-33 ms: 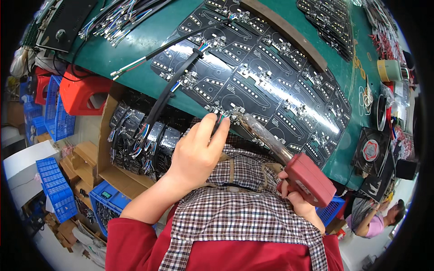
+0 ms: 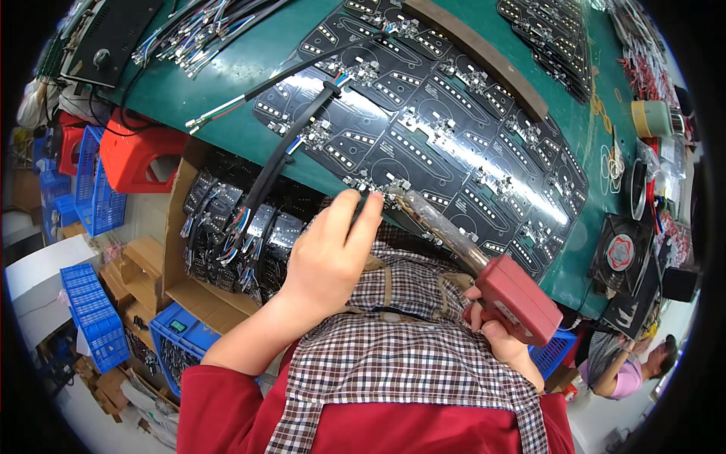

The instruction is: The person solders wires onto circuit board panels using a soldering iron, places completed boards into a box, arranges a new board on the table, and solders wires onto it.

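My left hand (image 2: pixel 325 257) pinches a dark cable (image 2: pixel 358 206) at the near edge of a panel of black circuit boards (image 2: pixel 412 151); most of that cable is hidden behind the fingers. In my right hand (image 2: pixel 495 333) is a red soldering gun (image 2: pixel 520 301), its barrel slanting up and left. The gun's tip (image 2: pixel 398 194) meets the board edge just right of my left fingertips, too small a spot to tell what it touches. Farther left, a black cable with coloured wires (image 2: pixel 333 85) is attached to the panel and hangs over the table edge.
A brown bar (image 2: pixel 476 49) lies across the panel's far side. Loose cables (image 2: pixel 208 34) lie at the back left, and stacked boards (image 2: pixel 544 38) at the back right. Below the table edge stands a cardboard box (image 2: pixel 178 257) of wired boards. A fan (image 2: pixel 622 253) is at right; another person (image 2: pixel 620 371) sits beyond.
My left fingertips have shifted very slightly, and the coloured wire ends between them show less. The soldering gun has stayed almost in place.
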Tool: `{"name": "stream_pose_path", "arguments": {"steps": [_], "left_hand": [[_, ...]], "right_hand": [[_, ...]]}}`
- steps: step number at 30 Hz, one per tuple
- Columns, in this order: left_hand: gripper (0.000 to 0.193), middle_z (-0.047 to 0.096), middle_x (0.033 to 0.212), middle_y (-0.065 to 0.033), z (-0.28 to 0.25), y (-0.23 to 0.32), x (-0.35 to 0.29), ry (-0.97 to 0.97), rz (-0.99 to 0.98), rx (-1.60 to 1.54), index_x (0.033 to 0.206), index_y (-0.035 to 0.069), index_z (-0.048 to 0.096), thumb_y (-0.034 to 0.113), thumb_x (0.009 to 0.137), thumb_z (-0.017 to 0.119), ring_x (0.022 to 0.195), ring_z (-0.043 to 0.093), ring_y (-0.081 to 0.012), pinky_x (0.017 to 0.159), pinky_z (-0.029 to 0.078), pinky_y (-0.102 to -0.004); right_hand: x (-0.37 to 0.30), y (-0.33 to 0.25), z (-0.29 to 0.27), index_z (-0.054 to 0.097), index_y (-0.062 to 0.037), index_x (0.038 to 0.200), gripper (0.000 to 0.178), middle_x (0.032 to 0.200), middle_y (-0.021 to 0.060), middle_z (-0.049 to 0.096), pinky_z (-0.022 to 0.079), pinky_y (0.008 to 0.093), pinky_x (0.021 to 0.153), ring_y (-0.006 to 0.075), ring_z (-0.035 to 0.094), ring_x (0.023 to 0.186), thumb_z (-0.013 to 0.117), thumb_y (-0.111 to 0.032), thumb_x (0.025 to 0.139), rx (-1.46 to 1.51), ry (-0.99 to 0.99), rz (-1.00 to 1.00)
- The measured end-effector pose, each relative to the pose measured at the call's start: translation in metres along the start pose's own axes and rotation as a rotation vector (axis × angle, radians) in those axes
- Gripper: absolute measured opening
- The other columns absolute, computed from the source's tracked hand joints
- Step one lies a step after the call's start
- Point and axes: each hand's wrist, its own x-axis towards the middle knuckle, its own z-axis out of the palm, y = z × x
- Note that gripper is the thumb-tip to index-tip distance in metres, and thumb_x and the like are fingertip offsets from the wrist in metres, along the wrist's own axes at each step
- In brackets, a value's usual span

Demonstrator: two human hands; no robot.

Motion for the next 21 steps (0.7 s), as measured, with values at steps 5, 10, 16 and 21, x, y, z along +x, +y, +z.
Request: {"name": "stream_pose_path", "arguments": {"steps": [5, 10, 16, 21], "left_hand": [[0.034, 0.055, 0.085, -0.0108, -0.002, -0.004, -0.006, -0.061, -0.036, 0.054, 0.107, -0.002, 0.06, 0.002, 0.074, 0.069, 0.069, 0.057, -0.0239, 0.058, 0.046, -0.032], [0.036, 0.052, 0.081, -0.0097, -0.008, -0.004, -0.005, -0.129, 0.023, 0.076, 0.109, -0.004, 0.059, 0.001, 0.074, 0.067, 0.065, 0.055, -0.023, 0.056, 0.045, -0.0322], [0.038, 0.049, 0.08, -0.0097, -0.016, -0.001, 0.0, -0.225, 0.054, 0.098, 0.112, -0.007, 0.056, 0.0, 0.075, 0.061, 0.07, 0.054, -0.0226, 0.057, 0.045, -0.0322], [0.039, 0.048, 0.081, -0.0101, -0.018, 0.001, 0.004, -0.264, 0.066, 0.123, 0.112, -0.007, 0.055, 0.0, 0.074, 0.06, 0.072, 0.055, -0.0227, 0.059, 0.046, -0.032]], "right_hand": [[0.005, -0.002, -0.003, 0.057, 0.002, 0.114, 0.056, 0.109, 0.0183, 0.062, 0.049, 0.0379, 0.085, 0.0325, 0.063, 0.095, 0.072, -0.025, 0.068, 0.233, -0.051, 0.108], [0.008, 0.001, -0.002, 0.057, 0.0009, 0.116, 0.06, 0.114, 0.019, 0.059, 0.049, 0.0383, 0.085, 0.0335, 0.061, 0.099, 0.074, -0.022, 0.064, 0.161, -0.122, 0.128], [0.011, -0.007, 0.006, 0.06, -0.0007, 0.112, 0.057, 0.116, 0.0177, 0.059, 0.051, 0.0362, 0.081, 0.0296, 0.062, 0.1, 0.076, -0.018, 0.06, 0.241, -0.04, 0.123], [0.021, -0.011, 0.003, 0.059, 0.0008, 0.113, 0.059, 0.117, 0.0173, 0.058, 0.052, 0.0337, 0.076, 0.0277, 0.065, 0.092, 0.078, -0.017, 0.061, 0.009, 0.003, -0.095]]}}
